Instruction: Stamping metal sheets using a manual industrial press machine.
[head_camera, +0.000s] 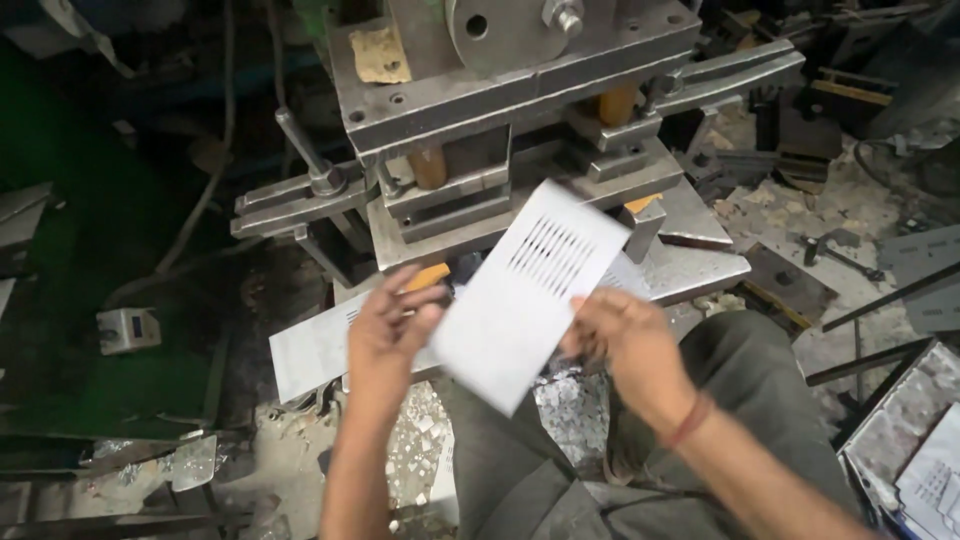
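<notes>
Both hands clamped on one slotted white metal sheet (525, 295), left hand (390, 325) at its left edge, right hand (625, 340) at its right, just before the press die (520, 150); tray of punched sheets (925, 470) well right of the right hand.

Both hands hold a white sheet-metal plate (525, 300) just in front of the grey punch press (520, 110). The left hand (390, 325) grips the plate's near left edge, and the right hand (620, 335) pinches its right edge. The plate is tilted (its row of narrow slots (552, 255) lies toward the press). Another plate (315, 350) rests below the press, and metal scraps (425, 440) litter the floor beneath.
</notes>
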